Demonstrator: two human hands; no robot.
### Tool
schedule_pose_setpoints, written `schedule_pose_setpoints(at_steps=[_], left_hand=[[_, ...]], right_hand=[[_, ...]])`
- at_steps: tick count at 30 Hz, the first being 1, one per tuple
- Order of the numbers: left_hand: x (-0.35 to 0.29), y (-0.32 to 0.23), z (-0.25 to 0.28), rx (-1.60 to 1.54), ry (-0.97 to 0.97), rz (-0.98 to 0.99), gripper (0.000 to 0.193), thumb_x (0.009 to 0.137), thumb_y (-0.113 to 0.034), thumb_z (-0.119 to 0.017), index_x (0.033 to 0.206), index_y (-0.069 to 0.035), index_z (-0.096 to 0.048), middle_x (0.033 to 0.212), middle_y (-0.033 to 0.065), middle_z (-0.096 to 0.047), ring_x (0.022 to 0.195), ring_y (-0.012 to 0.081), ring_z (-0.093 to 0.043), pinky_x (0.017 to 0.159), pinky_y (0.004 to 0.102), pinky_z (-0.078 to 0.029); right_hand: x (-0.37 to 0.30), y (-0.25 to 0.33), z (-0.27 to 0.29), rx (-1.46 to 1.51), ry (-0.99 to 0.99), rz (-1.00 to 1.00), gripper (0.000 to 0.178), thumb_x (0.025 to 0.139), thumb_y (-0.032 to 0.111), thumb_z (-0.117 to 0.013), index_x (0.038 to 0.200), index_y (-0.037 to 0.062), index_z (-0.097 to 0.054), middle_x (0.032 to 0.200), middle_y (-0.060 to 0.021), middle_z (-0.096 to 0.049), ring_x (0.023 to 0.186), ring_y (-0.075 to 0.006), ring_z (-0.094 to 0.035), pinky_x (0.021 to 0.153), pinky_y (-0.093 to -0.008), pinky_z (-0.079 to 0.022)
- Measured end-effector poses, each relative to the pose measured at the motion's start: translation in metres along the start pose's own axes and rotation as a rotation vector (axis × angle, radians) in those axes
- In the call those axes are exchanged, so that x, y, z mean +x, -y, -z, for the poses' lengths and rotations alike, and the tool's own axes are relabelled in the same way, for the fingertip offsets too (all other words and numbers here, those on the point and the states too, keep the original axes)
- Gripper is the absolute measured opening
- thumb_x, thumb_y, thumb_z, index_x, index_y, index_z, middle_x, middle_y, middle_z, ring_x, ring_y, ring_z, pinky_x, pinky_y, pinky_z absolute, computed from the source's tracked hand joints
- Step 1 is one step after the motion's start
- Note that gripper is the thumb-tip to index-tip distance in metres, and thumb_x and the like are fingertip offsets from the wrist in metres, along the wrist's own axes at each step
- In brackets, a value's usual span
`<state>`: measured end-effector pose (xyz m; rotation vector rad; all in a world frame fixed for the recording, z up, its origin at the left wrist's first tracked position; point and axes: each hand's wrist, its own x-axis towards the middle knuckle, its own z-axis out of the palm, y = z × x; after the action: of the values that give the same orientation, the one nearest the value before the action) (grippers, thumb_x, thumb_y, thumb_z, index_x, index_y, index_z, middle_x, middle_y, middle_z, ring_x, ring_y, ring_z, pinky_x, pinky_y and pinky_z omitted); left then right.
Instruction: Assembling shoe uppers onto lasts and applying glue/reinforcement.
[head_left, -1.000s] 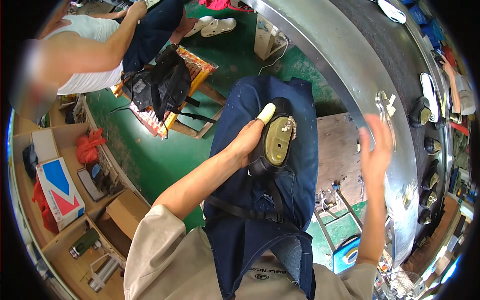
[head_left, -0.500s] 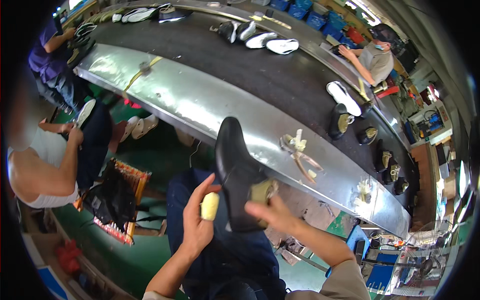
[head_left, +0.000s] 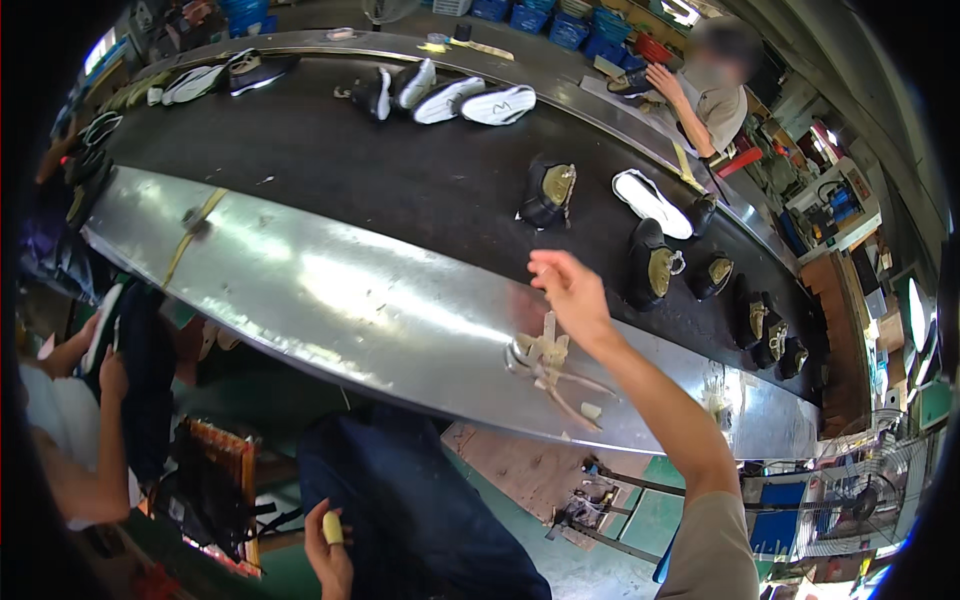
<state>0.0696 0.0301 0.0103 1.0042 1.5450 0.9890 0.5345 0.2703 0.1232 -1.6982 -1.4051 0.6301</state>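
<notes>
The left hand [head_left: 330, 555] stays low, near the lap, with its fingers closed around a small yellow piece [head_left: 333, 528], so the piece is kept ready and out of the way. The right hand [head_left: 568, 290] is stretched out over the steel surface [head_left: 330, 290] with fingers apart and holds nothing. Just beyond it, on the dark belt [head_left: 400, 170], stands the black shoe [head_left: 548, 193], sole side up. Half a second ago both hands held a black shoe close to the body; now it is released.
</notes>
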Motion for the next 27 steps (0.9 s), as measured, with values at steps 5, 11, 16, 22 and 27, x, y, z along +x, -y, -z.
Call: schedule_pose_setpoints(at_steps=[5, 11, 16, 22, 27], left_hand=[[0.044, 0.024, -0.003, 0.058, -0.15, 0.143, 0.035, 0.103, -0.022, -0.053, 0.134, -0.006, -0.059, 0.101, 0.0073, -0.069, 0.06, 0.0087, -0.059, 0.054, 0.0209, -0.048], [0.111, 0.005, -0.055, 0.114, -0.225, 0.173, 0.039, 0.103, -0.034, -0.058, 0.12, 0.0, -0.066, 0.096, 0.0067, -0.071, 0.073, 0.0154, -0.062, 0.062, 0.0298, -0.049], [0.124, 0.027, -0.046, 0.209, -0.238, 0.071, 0.046, 0.103, -0.041, -0.058, 0.12, 0.001, -0.066, 0.096, 0.0044, -0.07, 0.073, 0.0109, -0.059, 0.06, 0.026, -0.048], [0.114, 0.02, -0.037, 0.137, -0.25, 0.089, 0.055, 0.098, -0.05, -0.062, 0.12, 0.001, -0.066, 0.095, 0.0039, -0.07, 0.071, 0.0091, -0.057, 0.06, 0.0238, -0.048], [0.06, -0.008, -0.032, 0.124, -0.107, -0.035, 0.055, 0.099, -0.047, -0.059, 0.122, 0.002, -0.065, 0.097, 0.0044, -0.07, 0.072, 0.0105, -0.058, 0.062, 0.0245, -0.048]], right_hand=[[0.129, -0.091, 0.076, -0.574, -0.392, 0.175, 0.03, 0.101, 0.027, -0.063, 0.123, 0.0072, -0.067, 0.111, -0.0141, -0.075, 0.099, -0.0258, -0.074, 0.088, -0.0371, -0.056], [0.285, -0.168, 0.139, -1.26, -0.341, 0.021, 0.079, 0.088, 0.048, -0.073, 0.148, 0.0039, -0.047, 0.152, -0.0183, -0.048, 0.138, -0.038, -0.046, 0.113, -0.05, -0.04], [0.322, -0.203, 0.103, -1.31, -0.26, -0.273, 0.083, 0.089, 0.054, -0.069, 0.153, 0.0086, -0.042, 0.153, -0.0184, -0.045, 0.143, -0.0368, -0.042, 0.119, -0.0518, -0.031], [0.302, -0.188, 0.115, -1.581, -0.301, 0.06, 0.036, 0.08, 0.014, -0.075, 0.11, 0.007, -0.057, 0.11, -0.0182, -0.062, 0.104, -0.0378, -0.065, 0.09, -0.0498, -0.055], [0.219, -0.13, 0.162, -1.231, -0.357, 0.261, 0.069, 0.079, 0.02, -0.082, 0.139, 0.0065, -0.049, 0.128, -0.018, -0.058, 0.119, -0.038, -0.058, 0.101, -0.0482, -0.05]])
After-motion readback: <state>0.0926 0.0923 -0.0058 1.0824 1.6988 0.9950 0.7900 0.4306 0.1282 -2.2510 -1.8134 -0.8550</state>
